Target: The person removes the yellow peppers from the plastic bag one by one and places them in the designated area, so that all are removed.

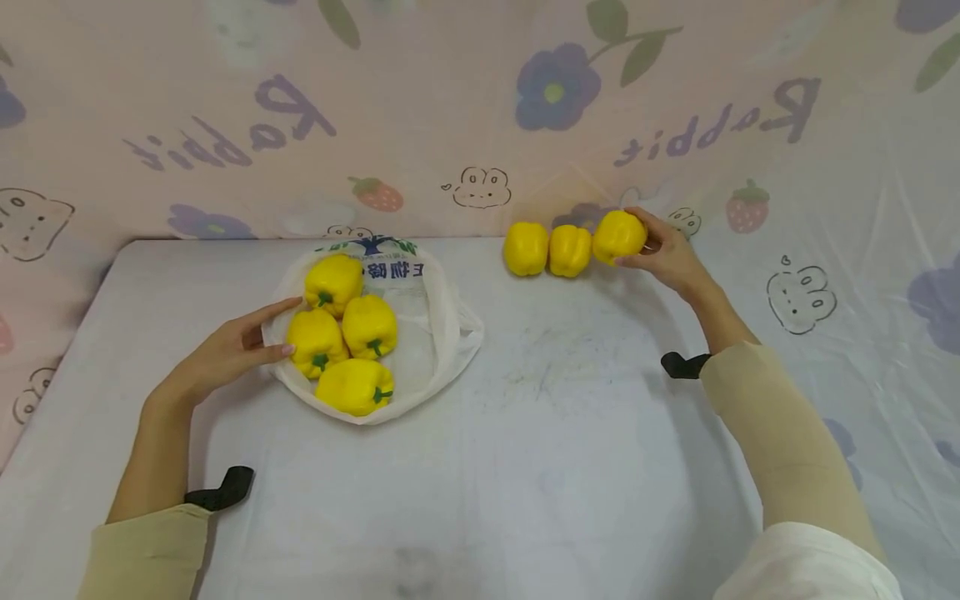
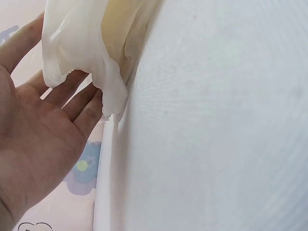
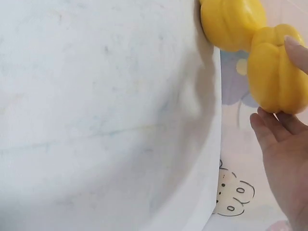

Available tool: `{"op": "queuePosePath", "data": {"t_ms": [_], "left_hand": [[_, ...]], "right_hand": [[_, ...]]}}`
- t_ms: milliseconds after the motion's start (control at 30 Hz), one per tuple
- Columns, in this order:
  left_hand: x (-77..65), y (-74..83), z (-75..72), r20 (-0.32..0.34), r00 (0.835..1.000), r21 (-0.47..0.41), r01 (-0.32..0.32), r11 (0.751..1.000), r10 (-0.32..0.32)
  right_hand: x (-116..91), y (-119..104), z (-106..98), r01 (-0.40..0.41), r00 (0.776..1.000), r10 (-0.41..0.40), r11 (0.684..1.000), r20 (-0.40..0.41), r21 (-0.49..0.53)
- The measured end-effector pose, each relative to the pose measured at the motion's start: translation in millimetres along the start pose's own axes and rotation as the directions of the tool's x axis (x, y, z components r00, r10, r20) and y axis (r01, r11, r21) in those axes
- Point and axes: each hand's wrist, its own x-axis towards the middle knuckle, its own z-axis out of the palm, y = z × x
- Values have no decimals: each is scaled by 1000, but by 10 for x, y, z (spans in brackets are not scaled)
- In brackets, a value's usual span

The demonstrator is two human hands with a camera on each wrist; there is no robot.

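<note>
My left hand (image 1: 232, 350) holds the left rim of a white plastic bag (image 1: 442, 317), which lies spread open with printing on its far side. In the left wrist view, the bag's fold (image 2: 72, 43) hangs over the fingers and hides their tips. Inside the bag sit several yellow bell peppers (image 1: 371, 325) with green stems. With thumb and fingers, my right hand (image 1: 667, 254) grips another yellow bell pepper (image 1: 619, 235) at the table's far edge. Two more, a bell pepper (image 1: 569, 251) and its neighbour (image 1: 526, 248), stand side by side just left of it.
The white table (image 1: 525, 467) has faint smudges between the bag and my right arm. Behind its far edge hangs a pink cloth (image 1: 420, 100) printed with rabbits, flowers and strawberries. Black camera mounts, one at the left wrist (image 1: 225, 489) and one at the right (image 1: 684, 365), stick out inward.
</note>
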Motion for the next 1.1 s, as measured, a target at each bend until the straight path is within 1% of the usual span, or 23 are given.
{"op": "queuePosePath", "data": {"t_ms": [100,133,200,333,367,533,700,800,1000,1100], "left_hand": [[-2,-3,1,-4,1000,0,3,1000,-3],[-3,-3,3,-6,1000,4,3,1000,-3],[-11,-3,6,-11,1000,15,3,1000,-2],[-16,-6,12,-27,1000,46,-1,999,2],[-16,-10,14,-29,1000,47,-5,999,6],[-16,-27,22,-20,1000,47,-11,999,12],[3,-28,16,-17,1000,41,-14,999,14],[11,-28,11,-19,1000,43,-10,999,11],[5,-30,6,-26,1000,42,-7,999,8],[-2,-26,4,-25,1000,30,-10,999,11]], "right_hand": [[68,158,-29,2,1000,-2,1000,-2,-29],[75,174,-28,-7,1000,7,999,2,-31],[112,257,-27,-15,1000,15,999,11,-30],[140,335,1,-46,998,47,999,35,-16],[157,390,7,-49,998,49,999,38,-17],[154,527,48,-55,997,56,998,52,-15],[150,613,68,-50,997,51,999,54,-16],[142,574,82,-54,996,54,999,68,1],[74,313,128,-60,995,54,996,84,64],[53,240,151,-75,995,69,995,78,73]]}}
